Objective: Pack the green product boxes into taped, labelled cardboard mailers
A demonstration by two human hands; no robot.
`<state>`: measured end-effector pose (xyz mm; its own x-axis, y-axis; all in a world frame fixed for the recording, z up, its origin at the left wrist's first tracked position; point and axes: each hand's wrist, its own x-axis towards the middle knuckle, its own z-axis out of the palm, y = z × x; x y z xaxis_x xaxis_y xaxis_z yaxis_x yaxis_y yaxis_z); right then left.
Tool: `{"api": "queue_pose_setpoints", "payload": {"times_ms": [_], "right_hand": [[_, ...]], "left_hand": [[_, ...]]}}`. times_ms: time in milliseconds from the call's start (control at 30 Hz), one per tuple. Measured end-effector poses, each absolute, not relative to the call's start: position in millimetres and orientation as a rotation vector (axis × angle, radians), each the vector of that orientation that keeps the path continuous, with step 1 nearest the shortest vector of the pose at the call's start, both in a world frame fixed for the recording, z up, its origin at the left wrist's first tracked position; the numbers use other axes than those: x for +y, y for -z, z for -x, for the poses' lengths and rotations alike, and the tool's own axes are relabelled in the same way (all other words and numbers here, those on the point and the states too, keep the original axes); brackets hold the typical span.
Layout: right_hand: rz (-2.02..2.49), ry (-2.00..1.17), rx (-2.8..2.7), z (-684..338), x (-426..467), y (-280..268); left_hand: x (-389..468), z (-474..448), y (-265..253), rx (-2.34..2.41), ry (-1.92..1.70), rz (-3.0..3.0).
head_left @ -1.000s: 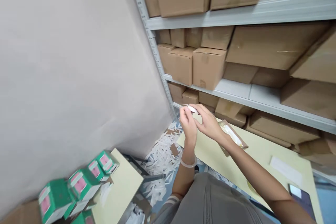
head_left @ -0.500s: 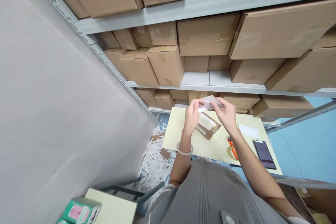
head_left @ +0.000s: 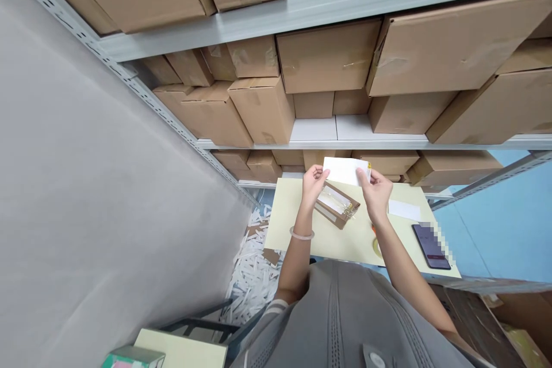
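Observation:
A white paper label [head_left: 342,170] with a small yellow mark at its right end is stretched between my hands above the table. My left hand [head_left: 313,181] pinches its left edge. At the other end, my right hand [head_left: 374,188] grips it with the thumb on top. Below the label lies a small cardboard box [head_left: 337,204] with a white label and clear tape on it. To the right of the box, a roll of tape [head_left: 376,247] is partly hidden behind my right forearm.
On the pale yellow table [head_left: 288,224], a white slip [head_left: 404,210] and a phone [head_left: 431,247] lie at the right. Metal shelves [head_left: 254,29] full of cardboard boxes rise behind. White paper strips [head_left: 254,276] litter the floor at left, beside a grey wall [head_left: 107,201].
The white label has been turned and flattened, so its broad face now shows. My right hand has moved slightly right along it. The view has shifted a little.

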<state>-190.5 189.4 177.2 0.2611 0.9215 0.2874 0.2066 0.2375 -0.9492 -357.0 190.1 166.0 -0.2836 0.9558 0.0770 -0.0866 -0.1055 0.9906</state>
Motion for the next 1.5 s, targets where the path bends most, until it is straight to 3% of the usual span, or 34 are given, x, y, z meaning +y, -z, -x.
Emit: {"api": "queue_pose_setpoints", "payload": {"times_ms": [167, 367, 567, 867, 1200, 1300, 1500], "right_hand": [[1.572, -0.396, -1.377, 186.8, 212.2, -146.2], [2.017, -0.418, -1.832, 190.1, 221.2, -89.2], [2.218, -0.55, -2.176, 200.6, 218.2, -35.4], [2.282, -0.525, -2.179, 209.1, 217.1, -4.0], [2.476, -0.35, -1.952, 198.8, 211.9, 1.6], [2.387, -0.29, -1.88, 182.0, 214.0, -4.4], [1.755, -0.325, -1.989, 214.3, 228.4, -16.2]], "left_hand": [[214.5, 371.6, -151.5, 1.456, -1.474, -1.153], [233.3, 370.1, -101.6, 2.002, -0.923, -1.245], [227.3, 355.7, -40.8, 2.165, -0.483, -1.356], [225.3, 343.3, 6.8, 2.269, -0.302, -1.728], [222.2, 376.7, 0.6, 2.244, -0.291, -1.825], [226.2, 398.7, -12.3, 2.295, -0.365, -1.791], [248.7, 384.5, -14.9, 2.199, -0.446, -2.042]]}}
